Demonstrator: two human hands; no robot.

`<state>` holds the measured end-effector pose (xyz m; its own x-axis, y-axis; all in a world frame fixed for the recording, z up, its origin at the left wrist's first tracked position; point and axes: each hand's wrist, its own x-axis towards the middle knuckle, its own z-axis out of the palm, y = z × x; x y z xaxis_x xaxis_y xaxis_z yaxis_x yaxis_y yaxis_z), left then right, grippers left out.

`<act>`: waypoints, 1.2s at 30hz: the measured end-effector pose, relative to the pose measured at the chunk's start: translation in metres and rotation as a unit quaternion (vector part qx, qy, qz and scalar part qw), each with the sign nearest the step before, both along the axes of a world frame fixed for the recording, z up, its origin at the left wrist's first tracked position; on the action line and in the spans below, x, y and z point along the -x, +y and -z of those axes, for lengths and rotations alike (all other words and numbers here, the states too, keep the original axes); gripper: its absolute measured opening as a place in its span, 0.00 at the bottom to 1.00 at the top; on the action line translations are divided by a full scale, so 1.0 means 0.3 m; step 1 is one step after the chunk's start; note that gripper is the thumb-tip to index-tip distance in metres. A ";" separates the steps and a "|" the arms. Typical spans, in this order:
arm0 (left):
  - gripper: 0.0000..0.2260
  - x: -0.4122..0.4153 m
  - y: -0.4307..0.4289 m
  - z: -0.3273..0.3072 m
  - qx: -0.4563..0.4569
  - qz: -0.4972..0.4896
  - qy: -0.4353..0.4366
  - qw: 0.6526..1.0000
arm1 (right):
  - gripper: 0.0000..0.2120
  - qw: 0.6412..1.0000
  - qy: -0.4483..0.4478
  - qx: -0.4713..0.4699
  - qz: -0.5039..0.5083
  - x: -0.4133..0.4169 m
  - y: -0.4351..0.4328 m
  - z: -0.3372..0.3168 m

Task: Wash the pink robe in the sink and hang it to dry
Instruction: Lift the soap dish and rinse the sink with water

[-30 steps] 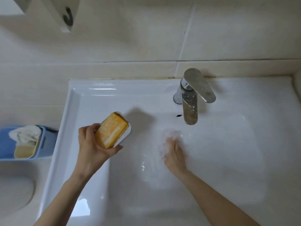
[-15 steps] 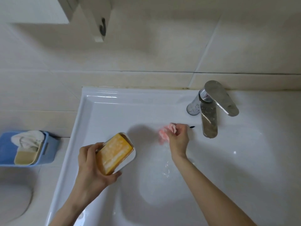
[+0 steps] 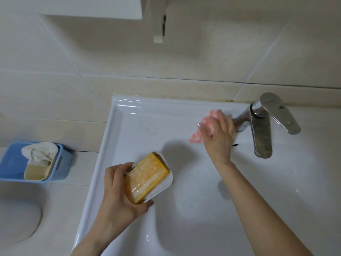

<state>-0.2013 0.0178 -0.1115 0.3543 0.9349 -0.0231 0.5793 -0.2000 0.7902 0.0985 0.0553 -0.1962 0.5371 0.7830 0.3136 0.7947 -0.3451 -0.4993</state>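
A small bunched pink robe [image 3: 208, 124] sits on the back ledge of the white sink [image 3: 118, 133], just left of the chrome tap [image 3: 262, 130]. My right hand [image 3: 218, 137] covers most of it, fingers curved over the cloth, so part of the robe is hidden. My left hand [image 3: 120, 191] grips a white soap dish [image 3: 166, 183] holding a yellow bar of soap [image 3: 145, 178], tilted above the sink's left side.
A blue plastic basket [image 3: 11, 163] with a white cloth and a beige cup stands on the counter left of the sink. A white hook [image 3: 158, 19] hangs from a cabinet on the tiled wall above. A round grey shape lies at bottom left.
My right hand lifted the pink robe out of the basin and carried it back and up to the ledge beside the tap. My left hand kept holding the soap dish.
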 end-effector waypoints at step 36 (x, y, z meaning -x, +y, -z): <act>0.44 0.236 0.055 -0.073 -0.018 -0.091 0.045 0.995 | 0.27 0.831 0.319 0.216 -0.402 0.563 0.185 -0.075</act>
